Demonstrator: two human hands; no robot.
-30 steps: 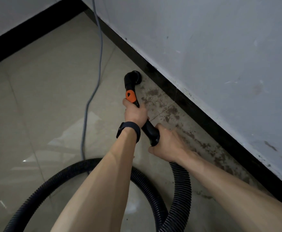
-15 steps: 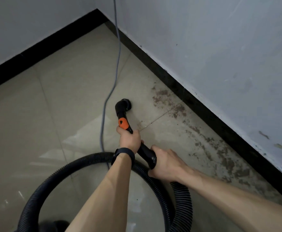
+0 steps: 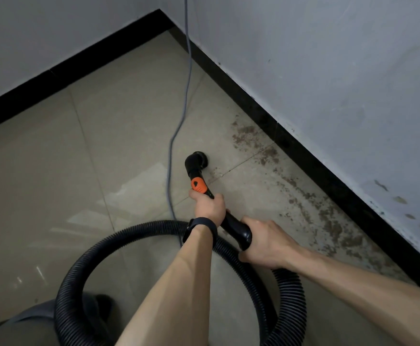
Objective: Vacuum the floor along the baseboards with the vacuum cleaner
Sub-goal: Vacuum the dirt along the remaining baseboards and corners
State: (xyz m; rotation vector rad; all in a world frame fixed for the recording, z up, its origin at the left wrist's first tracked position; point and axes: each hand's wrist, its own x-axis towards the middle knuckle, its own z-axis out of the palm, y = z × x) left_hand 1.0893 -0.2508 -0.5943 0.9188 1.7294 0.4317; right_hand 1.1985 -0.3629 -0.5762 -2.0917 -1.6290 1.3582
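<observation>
My left hand (image 3: 207, 207), with a black band on the wrist, grips the black vacuum wand (image 3: 236, 227) just behind its orange button (image 3: 198, 185). My right hand (image 3: 266, 243) holds the wand's rear end, where the ribbed black hose (image 3: 119, 242) joins. The round nozzle (image 3: 196, 161) rests on the beige tile floor (image 3: 54, 183), a short way out from the black baseboard (image 3: 291, 143) on the right. Brown dirt (image 3: 328, 221) lies in a strip along that baseboard.
The hose loops across the floor in front of me and under my arms. A grey power cord (image 3: 179, 131) runs down the wall corner and over the tiles. A second black baseboard (image 3: 66, 73) runs along the left wall. A grey trouser leg (image 3: 16, 325) shows at bottom left.
The nozzle has been pulled back from the right baseboard toward me, off the dirt patches. The view has drawn back, so the room corner and more of the hose loop show.
</observation>
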